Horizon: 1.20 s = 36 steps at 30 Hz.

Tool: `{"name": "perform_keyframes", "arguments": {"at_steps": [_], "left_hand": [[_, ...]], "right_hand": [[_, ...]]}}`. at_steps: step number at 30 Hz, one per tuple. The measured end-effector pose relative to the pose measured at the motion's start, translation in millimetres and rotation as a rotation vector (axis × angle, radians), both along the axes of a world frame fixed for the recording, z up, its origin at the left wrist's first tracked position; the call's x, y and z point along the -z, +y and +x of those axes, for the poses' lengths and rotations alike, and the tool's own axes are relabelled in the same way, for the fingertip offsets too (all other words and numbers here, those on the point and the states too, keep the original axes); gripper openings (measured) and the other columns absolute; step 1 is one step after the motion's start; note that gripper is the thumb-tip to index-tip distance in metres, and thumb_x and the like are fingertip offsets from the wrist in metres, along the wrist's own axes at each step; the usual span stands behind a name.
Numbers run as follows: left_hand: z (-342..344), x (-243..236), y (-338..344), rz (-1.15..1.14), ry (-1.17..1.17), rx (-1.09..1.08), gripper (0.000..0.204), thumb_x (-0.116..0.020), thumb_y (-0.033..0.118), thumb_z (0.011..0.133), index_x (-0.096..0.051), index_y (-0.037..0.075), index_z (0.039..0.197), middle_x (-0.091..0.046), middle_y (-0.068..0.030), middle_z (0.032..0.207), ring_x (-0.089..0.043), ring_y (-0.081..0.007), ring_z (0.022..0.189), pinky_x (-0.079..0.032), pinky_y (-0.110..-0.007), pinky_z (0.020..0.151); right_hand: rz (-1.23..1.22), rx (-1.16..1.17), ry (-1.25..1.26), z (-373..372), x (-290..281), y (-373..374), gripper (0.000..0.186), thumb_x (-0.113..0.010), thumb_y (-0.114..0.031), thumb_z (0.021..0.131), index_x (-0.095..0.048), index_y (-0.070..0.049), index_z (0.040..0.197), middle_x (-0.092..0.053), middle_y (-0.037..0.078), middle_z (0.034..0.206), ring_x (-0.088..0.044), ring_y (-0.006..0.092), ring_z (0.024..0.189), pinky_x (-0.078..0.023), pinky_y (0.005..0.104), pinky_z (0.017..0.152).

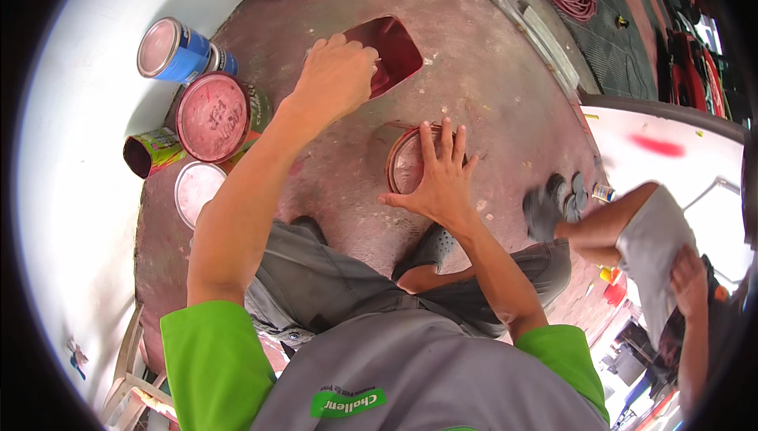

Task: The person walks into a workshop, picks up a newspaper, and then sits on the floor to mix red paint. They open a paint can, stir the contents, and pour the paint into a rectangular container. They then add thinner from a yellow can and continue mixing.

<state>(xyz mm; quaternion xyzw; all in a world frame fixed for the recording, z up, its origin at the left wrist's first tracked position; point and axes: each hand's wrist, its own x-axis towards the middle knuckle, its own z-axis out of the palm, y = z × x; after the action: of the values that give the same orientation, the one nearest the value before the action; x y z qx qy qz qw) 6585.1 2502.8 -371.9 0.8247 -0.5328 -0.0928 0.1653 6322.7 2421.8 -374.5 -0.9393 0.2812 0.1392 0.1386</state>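
Red-stained floor (505, 115) holding everything. Dark red container (395, 46) far side, left hand (335, 76) curled at its left edge, can't tell if grip really clasps it. Round can lid (407, 166) nearer, right hand (444, 182) splayed over it, unclenched, probably just steadying.

A white wall (83, 163) curves along the left. The reddish concrete floor (505, 107) is scuffed and paint-spotted. At far right, an open doorway shows dark ribbed matting (604, 56); nearer, a white panel (632, 127) bears a red smear (658, 145). Pale wooden furniture (117, 390) stands near left.
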Motion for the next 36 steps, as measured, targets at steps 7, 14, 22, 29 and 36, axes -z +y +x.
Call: {"name": "perform_keyframes", "arguments": {"at_steps": [7,14,22,29,36], "left_hand": [[9.9,3.8,-8.4,-0.126,-0.147,-0.045,0.018,-0.064,0.023,0.099,-0.075,0.009,0.101,-0.072,-0.0116,0.095,-0.063,-0.0315,0.096,-0.047,-0.045,0.083],[8.1,1.6,2.6,0.002,-0.064,-0.063,0.020,-0.066,0.023,0.098,-0.077,0.007,0.097,-0.073,-0.0127,0.094,-0.063,-0.0337,0.098,-0.048,-0.046,0.085],[4.7,-1.3,-1.0,-0.141,0.005,-0.070,0.019,-0.069,0.027,0.097,-0.078,0.010,0.097,-0.073,-0.0103,0.095,-0.064,-0.0325,0.098,-0.049,-0.046,0.087],[7.3,2.7,15.5,-0.109,-0.235,-0.059,0.017,-0.070,0.026,0.094,-0.078,0.011,0.093,-0.073,-0.0082,0.094,-0.063,-0.0299,0.098,-0.047,-0.045,0.085],[3.8,-13.2,37.5,0.046,-0.059,-0.015,0.018,-0.067,0.023,0.096,-0.077,0.009,0.093,-0.074,-0.0101,0.097,-0.063,-0.0311,0.101,-0.046,-0.045,0.088]], "right_hand": [[-0.004,0.005,-0.022,-3.0,-5.1,-15.5,0.142,-0.092,-0.063,0.052,-0.026,-0.015,0.167,-0.018,0.027,0.170,-0.025,0.0553,0.150,-0.033,0.0780,0.106],[-0.121,0.262,-0.130,13.2,-32.8,-58.2,0.139,-0.093,-0.060,0.055,-0.025,-0.015,0.167,-0.020,0.026,0.169,-0.025,0.0512,0.153,-0.036,0.0734,0.108],[-0.235,0.381,-0.246,108.1,-21.2,-147.9,0.135,-0.089,-0.069,0.058,-0.028,-0.014,0.166,-0.023,0.024,0.168,-0.022,0.0508,0.153,-0.033,0.0749,0.110],[-0.192,0.331,-0.293,194.4,6.6,-172.0,0.136,-0.088,-0.073,0.057,-0.028,-0.019,0.167,-0.023,0.021,0.170,-0.021,0.0484,0.155,-0.031,0.0775,0.110],[-0.199,0.046,-0.313,220.9,24.9,-181.6,0.118,-0.079,-0.080,0.065,-0.042,-0.023,0.162,-0.030,0.018,0.170,-0.022,0.0448,0.157,-0.026,0.0776,0.114]]}}
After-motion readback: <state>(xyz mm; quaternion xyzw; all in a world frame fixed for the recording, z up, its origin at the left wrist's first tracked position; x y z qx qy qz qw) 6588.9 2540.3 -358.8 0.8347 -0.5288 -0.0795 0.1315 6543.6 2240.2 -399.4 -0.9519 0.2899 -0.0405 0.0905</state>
